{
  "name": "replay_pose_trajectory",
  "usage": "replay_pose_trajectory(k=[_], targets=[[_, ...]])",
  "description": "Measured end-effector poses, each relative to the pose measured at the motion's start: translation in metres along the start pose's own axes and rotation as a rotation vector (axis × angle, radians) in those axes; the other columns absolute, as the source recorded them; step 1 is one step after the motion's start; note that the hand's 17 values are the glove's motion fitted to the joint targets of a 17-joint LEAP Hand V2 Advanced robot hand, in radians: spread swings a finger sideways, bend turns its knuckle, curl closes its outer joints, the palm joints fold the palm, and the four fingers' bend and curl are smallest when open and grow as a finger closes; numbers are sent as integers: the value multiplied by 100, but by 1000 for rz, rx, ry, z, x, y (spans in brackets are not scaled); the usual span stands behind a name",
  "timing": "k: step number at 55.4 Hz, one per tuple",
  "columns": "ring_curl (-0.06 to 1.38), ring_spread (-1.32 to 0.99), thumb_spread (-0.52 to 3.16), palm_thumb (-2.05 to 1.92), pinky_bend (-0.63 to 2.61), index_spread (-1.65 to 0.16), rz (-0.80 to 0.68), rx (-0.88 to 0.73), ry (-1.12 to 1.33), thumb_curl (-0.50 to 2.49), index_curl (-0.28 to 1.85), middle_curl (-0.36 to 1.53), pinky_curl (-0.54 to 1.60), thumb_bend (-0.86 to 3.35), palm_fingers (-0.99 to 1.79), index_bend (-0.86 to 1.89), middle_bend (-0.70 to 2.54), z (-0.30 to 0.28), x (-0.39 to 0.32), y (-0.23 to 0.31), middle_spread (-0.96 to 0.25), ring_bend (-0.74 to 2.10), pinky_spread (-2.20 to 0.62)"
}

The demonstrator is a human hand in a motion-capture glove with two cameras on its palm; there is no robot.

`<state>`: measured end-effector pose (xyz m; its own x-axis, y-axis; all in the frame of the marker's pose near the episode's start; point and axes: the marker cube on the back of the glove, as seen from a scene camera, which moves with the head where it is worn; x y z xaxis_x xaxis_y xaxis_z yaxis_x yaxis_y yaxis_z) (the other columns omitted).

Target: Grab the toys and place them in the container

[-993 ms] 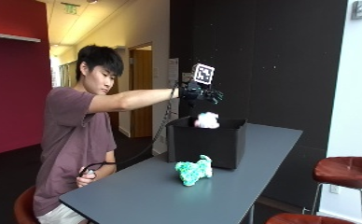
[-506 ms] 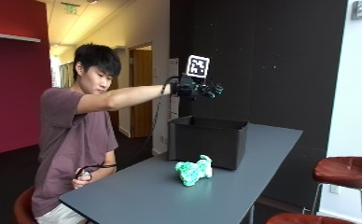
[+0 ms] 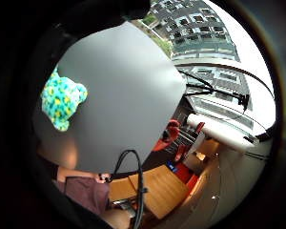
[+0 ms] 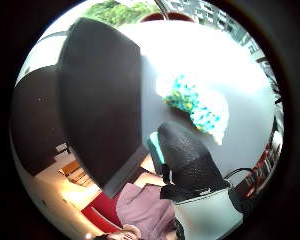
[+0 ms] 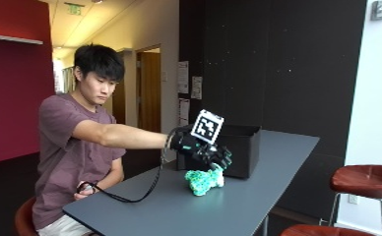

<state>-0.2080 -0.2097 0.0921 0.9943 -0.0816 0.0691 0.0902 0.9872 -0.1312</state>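
Across the long grey table (image 5: 243,206), the biggest thing is the black open-topped box container (image 5: 243,147), standing toward the far end with its mouth up. What lies inside cannot be seen from the outside view. Just in front of its near wall, on the bare tabletop, sits 1 green and white plush toy with yellow flecks (image 5: 204,180), fuzzy and lumpy; the thumb side palm view shows it beside the box's dark wall, apart from it.

Directly above the plush hangs the black-gloved right hand (image 5: 207,153), arm stretched out from the seated person, fingers spread and pointing down, holding nothing; whether the fingertips touch the fur is unclear. The bare left hand (image 5: 86,188) rests at the table's near edge.

By its look the toy should be light, soft and squashy, unlikely to slip or break. A grasp round the middle of its body, fingers sinking into the pile, seems the safest hold; then a short lift over the box rim
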Motion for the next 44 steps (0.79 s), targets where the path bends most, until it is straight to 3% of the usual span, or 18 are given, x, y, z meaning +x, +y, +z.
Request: replay_pose_trajectory(k=[5,9,14,15,16,18,19,20,21,25,26,27,29,37,39,41,42,44], targets=[[42,3,130,-4,91,-6,-170,-29,251,31,10,26,37,-4,-30,1,14,52,13,-12,12,26,5],[42,3,128,-2,91,-6,-140,0,188,31,9,26,37,-3,-26,1,16,73,-3,-19,11,28,5],[46,-2,129,2,86,-9,-92,47,90,31,10,30,36,0,6,9,25,93,-25,-26,7,46,2],[43,0,128,0,89,-8,-96,67,100,31,10,28,36,-2,-14,6,19,95,-25,-27,8,38,2],[48,-5,130,4,86,-10,-92,93,98,32,11,31,35,1,15,12,28,96,-25,-28,5,52,0],[46,-10,133,10,84,-11,-56,145,34,33,11,31,32,4,35,17,31,97,-29,-29,2,58,-7],[46,-13,135,14,84,-12,-40,166,-8,33,12,32,32,6,42,19,32,96,-32,-30,0,61,-10],[44,-11,132,8,82,-11,-32,186,-41,32,11,31,31,2,23,10,29,95,-33,-30,1,57,-6],[51,-17,138,20,88,-13,-31,206,-62,35,15,36,35,9,61,23,39,94,-33,-30,-3,69,-15],[48,-26,140,37,80,-16,-78,260,10,39,14,38,29,18,98,26,51,96,-22,-32,-14,75,-26],[49,-27,140,40,80,-17,-89,257,19,40,16,40,30,19,100,27,52,96,-21,-32,-15,78,-27],[49,-28,142,34,80,-16,-86,247,-10,38,16,38,31,16,81,22,46,96,-23,-31,-15,74,-27],[55,-31,134,48,80,-19,-64,211,-119,45,20,43,33,21,106,32,57,95,-33,-31,-20,82,-32],[62,-39,109,66,72,-24,-132,-21,-235,59,32,56,35,25,117,59,80,90,-34,-25,-27,92,-38],[63,-41,104,69,74,-24,-152,-57,-278,62,34,59,36,26,115,64,84,81,-28,-20,-29,94,-39],[66,-43,103,75,80,-25,-162,-75,-311,65,38,56,39,29,91,70,66,72,-24,-15,-36,99,-39],[67,-43,98,72,77,-26,-164,-77,-320,66,40,63,39,27,111,74,85,67,-23,-13,-33,100,-39],[67,-45,93,72,75,-26,-166,-72,-317,69,41,65,38,27,114,79,91,58,-21,-7,-34,101,-40]])
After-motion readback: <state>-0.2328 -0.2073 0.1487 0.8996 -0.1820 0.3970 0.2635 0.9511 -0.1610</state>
